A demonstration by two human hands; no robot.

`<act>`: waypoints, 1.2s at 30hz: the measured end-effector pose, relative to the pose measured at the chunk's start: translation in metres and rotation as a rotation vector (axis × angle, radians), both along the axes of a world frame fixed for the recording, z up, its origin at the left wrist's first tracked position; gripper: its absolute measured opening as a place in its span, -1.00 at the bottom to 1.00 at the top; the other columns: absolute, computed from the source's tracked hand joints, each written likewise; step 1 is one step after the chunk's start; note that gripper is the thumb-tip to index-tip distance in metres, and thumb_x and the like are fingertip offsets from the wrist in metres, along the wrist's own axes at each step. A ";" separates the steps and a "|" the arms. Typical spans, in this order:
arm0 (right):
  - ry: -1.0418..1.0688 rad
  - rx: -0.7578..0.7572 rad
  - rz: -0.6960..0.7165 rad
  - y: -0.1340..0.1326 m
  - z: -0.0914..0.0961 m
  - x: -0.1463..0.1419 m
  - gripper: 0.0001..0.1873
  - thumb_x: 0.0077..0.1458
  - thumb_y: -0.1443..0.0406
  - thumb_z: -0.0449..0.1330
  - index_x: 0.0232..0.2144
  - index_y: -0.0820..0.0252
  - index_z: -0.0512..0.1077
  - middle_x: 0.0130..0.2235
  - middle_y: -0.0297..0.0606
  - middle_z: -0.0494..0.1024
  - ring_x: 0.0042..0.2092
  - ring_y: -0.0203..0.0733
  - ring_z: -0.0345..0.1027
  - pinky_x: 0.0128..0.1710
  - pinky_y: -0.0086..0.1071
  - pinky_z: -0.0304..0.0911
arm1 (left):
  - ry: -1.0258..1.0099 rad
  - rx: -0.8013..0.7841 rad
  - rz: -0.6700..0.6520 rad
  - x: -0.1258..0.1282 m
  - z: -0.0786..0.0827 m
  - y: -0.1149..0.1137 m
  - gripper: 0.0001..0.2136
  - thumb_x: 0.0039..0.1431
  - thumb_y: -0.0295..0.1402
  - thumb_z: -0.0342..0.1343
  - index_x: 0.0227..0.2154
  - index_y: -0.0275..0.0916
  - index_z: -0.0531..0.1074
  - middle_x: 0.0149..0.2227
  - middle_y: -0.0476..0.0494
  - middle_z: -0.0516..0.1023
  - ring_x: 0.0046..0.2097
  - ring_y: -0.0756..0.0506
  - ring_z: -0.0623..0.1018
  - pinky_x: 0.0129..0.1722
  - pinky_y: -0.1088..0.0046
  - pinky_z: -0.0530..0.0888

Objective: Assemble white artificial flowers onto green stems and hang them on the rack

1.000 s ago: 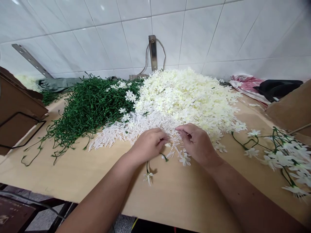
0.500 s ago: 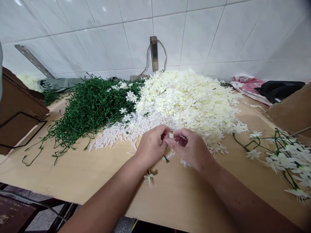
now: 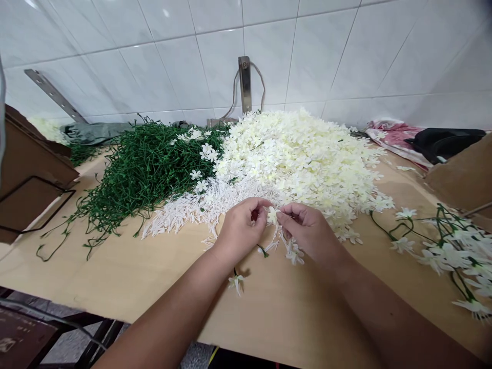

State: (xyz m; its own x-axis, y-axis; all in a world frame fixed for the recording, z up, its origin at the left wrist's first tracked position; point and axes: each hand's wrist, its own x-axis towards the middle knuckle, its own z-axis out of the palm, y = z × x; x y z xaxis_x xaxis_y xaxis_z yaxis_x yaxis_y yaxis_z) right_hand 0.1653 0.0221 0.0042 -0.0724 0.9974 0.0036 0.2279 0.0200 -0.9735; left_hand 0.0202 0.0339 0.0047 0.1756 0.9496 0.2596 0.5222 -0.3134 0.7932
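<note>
Flower (image 3: 272,214) pinched between left hand (image 3: 240,229) and right hand (image 3: 308,234).

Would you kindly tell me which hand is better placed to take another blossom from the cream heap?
The right hand, probably: it sits beside the heap of cream blossoms and pinches only one small blossom together with the left hand, which also grips a green stem.

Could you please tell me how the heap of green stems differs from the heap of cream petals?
The green stems are dark, thin and tangled; the cream petals are pale, flat blossoms in a fuller mound. The green stems lie to the left, the cream petals in the middle. Both are loose heaps on the wooden table, meeting at their edges.
</note>
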 end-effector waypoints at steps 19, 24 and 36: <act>0.327 -0.017 0.109 0.002 0.010 0.004 -0.86 -0.09 0.30 0.16 -0.40 0.24 0.39 -0.54 -0.38 0.41 -0.54 -0.39 0.24 -0.52 -0.44 0.18 | -0.831 -0.710 -0.168 -0.007 0.009 0.006 -0.78 -0.15 -0.33 0.23 -0.49 -0.32 0.31 -0.61 0.04 0.36 -0.54 0.12 0.34 -0.52 0.63 0.24; 0.302 0.023 0.126 -0.003 0.011 0.001 -0.80 -0.06 0.32 0.16 -0.31 0.21 0.28 -0.51 -0.36 0.49 -0.57 -0.36 0.32 -0.58 -0.44 0.21 | -0.985 -0.863 -0.245 -0.010 0.012 0.006 -0.68 -0.31 -0.40 0.31 -0.47 -0.33 0.31 -0.57 0.01 0.40 -0.55 0.13 0.36 -0.52 0.65 0.26; 0.157 0.117 0.056 -0.010 0.006 -0.009 -0.86 -0.03 0.29 0.16 -0.48 0.17 0.23 -0.56 -0.39 0.46 -0.55 -0.36 0.31 -0.53 -0.46 0.24 | -0.773 -0.744 -0.261 -0.001 0.009 0.002 -0.70 -0.21 -0.25 0.26 -0.51 -0.31 0.30 -0.62 0.04 0.38 -0.57 0.12 0.32 -0.52 0.60 0.22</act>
State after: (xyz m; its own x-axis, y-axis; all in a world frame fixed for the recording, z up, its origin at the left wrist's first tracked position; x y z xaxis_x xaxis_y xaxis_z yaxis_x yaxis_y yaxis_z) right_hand 0.1564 0.0117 0.0101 -0.1171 0.9839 0.1350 0.0686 0.1436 -0.9873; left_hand 0.0195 0.0356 0.0134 0.4299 0.8718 -0.2348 -0.2089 0.3491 0.9135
